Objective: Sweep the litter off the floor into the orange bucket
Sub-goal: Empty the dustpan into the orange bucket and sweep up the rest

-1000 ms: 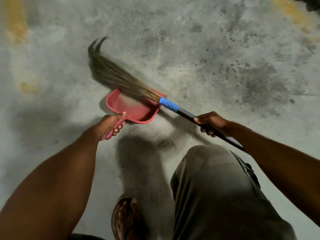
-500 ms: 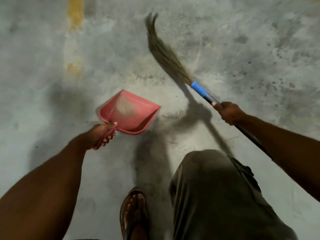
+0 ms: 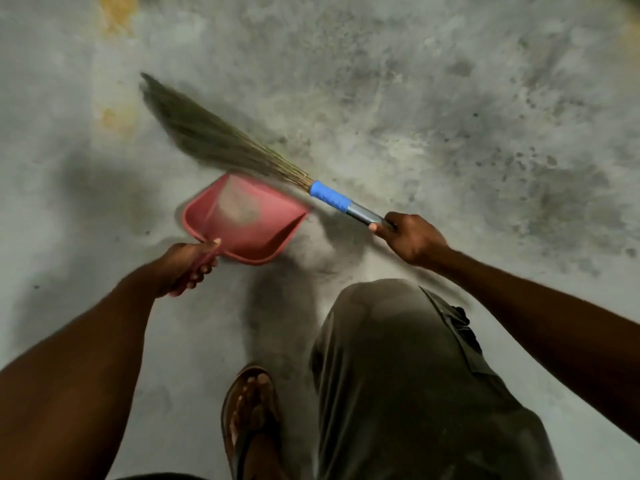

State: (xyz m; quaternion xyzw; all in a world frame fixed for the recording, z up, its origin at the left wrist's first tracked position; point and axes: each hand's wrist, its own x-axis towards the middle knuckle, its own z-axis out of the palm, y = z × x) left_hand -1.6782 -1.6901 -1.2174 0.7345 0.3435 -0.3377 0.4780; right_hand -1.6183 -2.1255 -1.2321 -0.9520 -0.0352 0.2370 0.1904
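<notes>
A red dustpan [image 3: 252, 233] lies low on the grey concrete floor [image 3: 415, 98], with a pale patch of dust inside it. My left hand [image 3: 188, 266] grips its handle from behind. My right hand [image 3: 408, 239] grips the dark handle of a grass broom [image 3: 207, 136] just below its blue band [image 3: 330, 196]. The broom's bristles are blurred and lie across the dustpan's far open edge, pointing up and to the left. The orange bucket is not in view.
My bent knee in olive trousers [image 3: 398, 358] and my sandalled foot [image 3: 251, 403] fill the lower middle. The floor is stained, with yellowish marks [image 3: 116, 15] at the upper left and dark specks at the right.
The broom has swung back from the upper right down and to the left, so its bristles again reach the dustpan's open edge. Both hands keep their holds.
</notes>
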